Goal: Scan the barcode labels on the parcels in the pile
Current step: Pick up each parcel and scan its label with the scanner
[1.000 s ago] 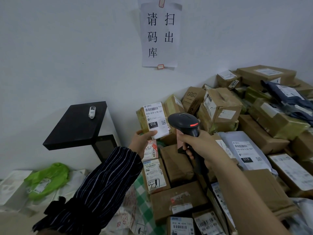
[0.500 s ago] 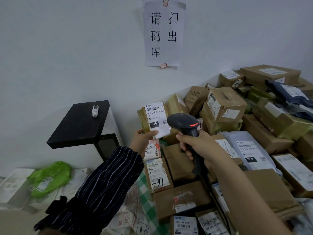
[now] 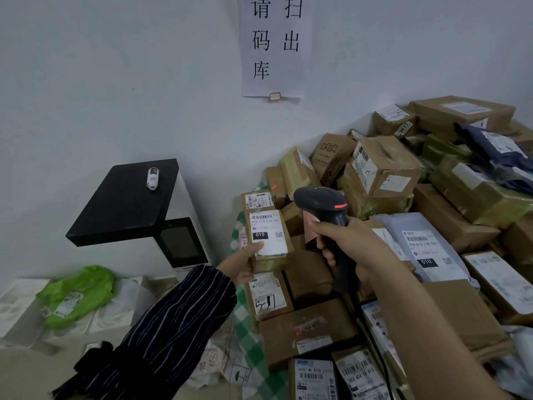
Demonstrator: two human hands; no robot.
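Near edge: labelled boxes (image 3: 314, 379) lie barcode-up at the bottom, beside a green checked cloth (image 3: 245, 321).
Left hand: the left hand (image 3: 240, 268), coming out of a dark striped sleeve (image 3: 173, 327), grips a small brown parcel (image 3: 274, 262) by its lower left corner. The thumb is pressed on the front and the other fingers are hidden behind.
Right hand: the right hand (image 3: 352, 249) is curled round the handle of a black barcode scanner (image 3: 323, 202). I cannot tell whether a finger is pressing the trigger.
Task's thing: the parcel's white shipping label (image 3: 266, 232) faces the camera with its barcode along the top. It is held at the left edge of the pile, just left of the scanner head.
Aim: a faint red glow (image 3: 274, 187) sits on a brown box behind, above the held label.
Pile: the parcel pile (image 3: 386, 171), cartons and a grey mailer bag (image 3: 424, 246), rises to the right against the wall.
Far left: a white tube (image 3: 153, 178) lies on a black-topped white machine (image 3: 124, 203).
Wall: a paper sign (image 3: 274, 44) hangs above.
Step in hand: presenting one label to be read. With so many parcels, the task looks far from finished.
Next move: the beam probably needs dropping onto the barcode. After that, set this parcel aside and take another.
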